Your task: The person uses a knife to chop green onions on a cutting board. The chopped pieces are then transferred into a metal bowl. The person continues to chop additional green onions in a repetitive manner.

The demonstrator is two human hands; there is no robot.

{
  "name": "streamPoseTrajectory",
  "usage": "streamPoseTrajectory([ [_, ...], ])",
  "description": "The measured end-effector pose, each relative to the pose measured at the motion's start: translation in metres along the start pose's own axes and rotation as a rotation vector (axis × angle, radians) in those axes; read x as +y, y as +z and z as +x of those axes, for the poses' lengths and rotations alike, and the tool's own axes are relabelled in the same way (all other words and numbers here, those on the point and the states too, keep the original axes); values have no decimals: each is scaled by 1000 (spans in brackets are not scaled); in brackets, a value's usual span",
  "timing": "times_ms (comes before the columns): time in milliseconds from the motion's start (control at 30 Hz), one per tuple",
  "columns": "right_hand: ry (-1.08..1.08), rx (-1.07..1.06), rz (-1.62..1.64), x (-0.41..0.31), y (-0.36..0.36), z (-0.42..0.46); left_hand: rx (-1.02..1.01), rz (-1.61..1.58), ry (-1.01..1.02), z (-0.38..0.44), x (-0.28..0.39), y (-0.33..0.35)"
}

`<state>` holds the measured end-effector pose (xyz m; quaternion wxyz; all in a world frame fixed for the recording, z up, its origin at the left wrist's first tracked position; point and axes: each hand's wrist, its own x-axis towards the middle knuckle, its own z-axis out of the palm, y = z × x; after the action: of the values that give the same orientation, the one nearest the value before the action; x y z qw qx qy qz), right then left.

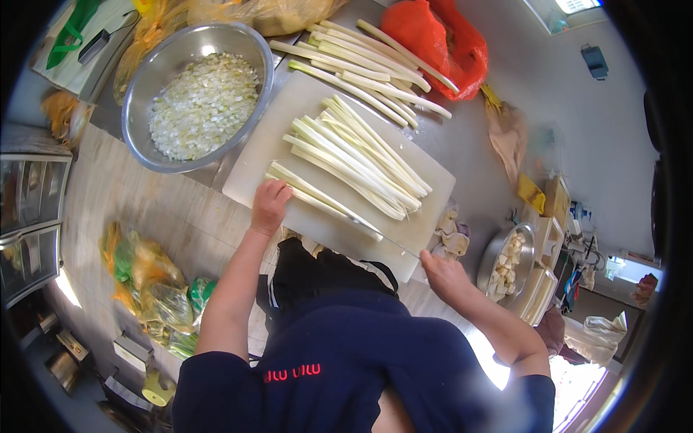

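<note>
My left hand (pixel 270 204) grips the left end of a split scallion stalk (pixel 330 204), which lies along the near edge of the white cutting board (pixel 252 173). In my right hand (pixel 445 275) is a knife (pixel 401 248), seen almost edge-on. Its thin blade reaches left along the stalk; how deep it sits in the stalk cannot be told. The handle is hidden by my fingers. Beyond the stalk, a pile of lengthwise-cut scallion stalks (pixel 352 162) rests on the board.
A steel bowl (pixel 130 116) of chopped scallion stands to the left. Whole scallion stalks (pixel 373 59) lie behind the board, beside a red plastic bag (pixel 460 48). At the right are a crumpled cloth (pixel 452 230) and a metal basin (pixel 484 260) of pale chunks. Bagged vegetables (pixel 157 281) sit on the floor.
</note>
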<state>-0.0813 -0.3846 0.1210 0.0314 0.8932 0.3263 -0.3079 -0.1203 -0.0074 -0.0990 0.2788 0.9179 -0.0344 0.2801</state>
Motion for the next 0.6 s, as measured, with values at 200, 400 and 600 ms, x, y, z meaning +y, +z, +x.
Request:
streamPoseTrajectory([
  [200, 144, -96, -50, 44, 12, -75, -30, -15, -8, -4, -3, 0],
  [400, 150, -4, 55, 19, -4, -58, -196, -51, 71, 16, 10, -22],
  [600, -64, 181, 118, -59, -23, 98, -290, -28, 10, 14, 1, -9],
])
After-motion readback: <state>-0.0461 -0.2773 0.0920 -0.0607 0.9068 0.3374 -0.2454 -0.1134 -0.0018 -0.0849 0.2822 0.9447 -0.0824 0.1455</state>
